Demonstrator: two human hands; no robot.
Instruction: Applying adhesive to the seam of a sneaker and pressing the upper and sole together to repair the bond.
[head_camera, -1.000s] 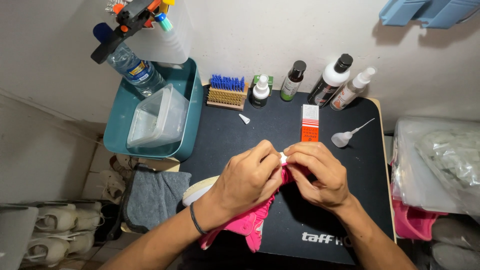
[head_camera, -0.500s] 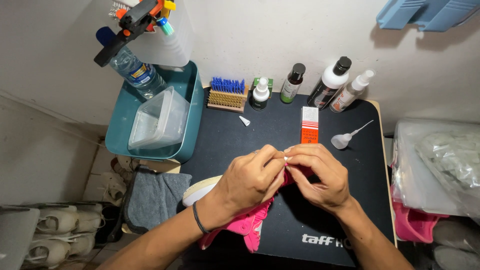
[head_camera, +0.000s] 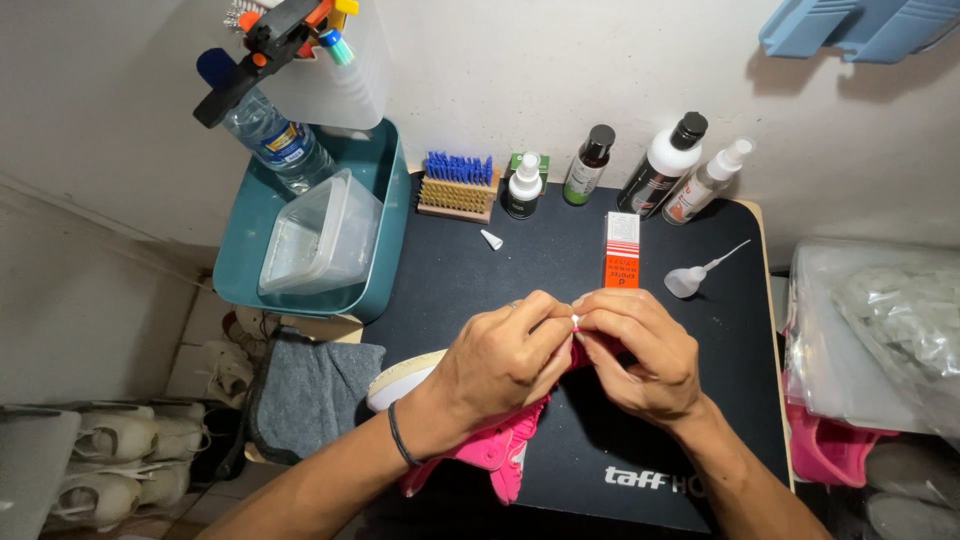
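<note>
Both of my hands meet over the middle of a black mat (head_camera: 560, 250). My left hand (head_camera: 500, 360) and my right hand (head_camera: 640, 350) pinch a small white-tipped piece (head_camera: 576, 321) between their fingertips. Under them lies a pink shoe (head_camera: 500, 450) with a white sole (head_camera: 395, 385), mostly hidden by my hands and left forearm. A dark band sits on my left wrist.
An orange and white box (head_camera: 621, 251), a small dropper bottle (head_camera: 690, 279) and a white cap (head_camera: 491, 239) lie beyond my hands. A brush (head_camera: 457, 187) and several bottles (head_camera: 660, 165) line the wall. A teal bin (head_camera: 380, 270) holds a clear tub (head_camera: 320, 240). A grey cloth (head_camera: 310, 390) hangs left.
My hands have stayed together at the same spot; the fingers shifted slightly on the small white piece. Nothing else moved.
</note>
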